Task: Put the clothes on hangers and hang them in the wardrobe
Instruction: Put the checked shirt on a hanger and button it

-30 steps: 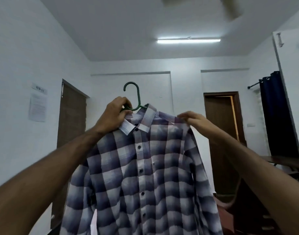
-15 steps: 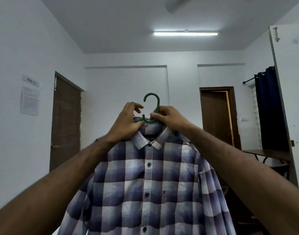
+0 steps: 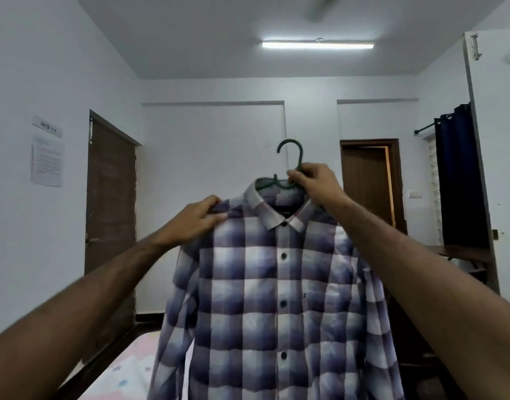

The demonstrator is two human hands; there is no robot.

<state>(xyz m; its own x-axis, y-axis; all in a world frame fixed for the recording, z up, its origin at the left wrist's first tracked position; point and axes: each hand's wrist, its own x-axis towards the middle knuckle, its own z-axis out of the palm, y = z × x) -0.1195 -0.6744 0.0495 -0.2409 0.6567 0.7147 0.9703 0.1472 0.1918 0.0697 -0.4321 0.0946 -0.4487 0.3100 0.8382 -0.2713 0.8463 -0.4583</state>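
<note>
- Shirt (image 3: 276, 284), checked in blue and white, hangs full length in front of the person, buttoned up, its long axis running straight down from the collar, with the tail dropping out of view at the bottom.
- Wardrobe door (image 3: 496, 140), a tall white panel, stands at the far right edge; judging by that, the rail lies to the right of the shirt, on the side of the hand that carries the weight.
- Right hand (image 3: 314, 183) is curled round the neck of the hanger, just under the hook, and bears the load.
- Left hand (image 3: 196, 220) pinches the shirt's shoulder seam, apparently settling the cloth over the hanger's arm.
- Hanger (image 3: 289, 163), green plastic, sits inside the collar with its hook upright, opening to the left, free above the right hand's fingers.
</note>
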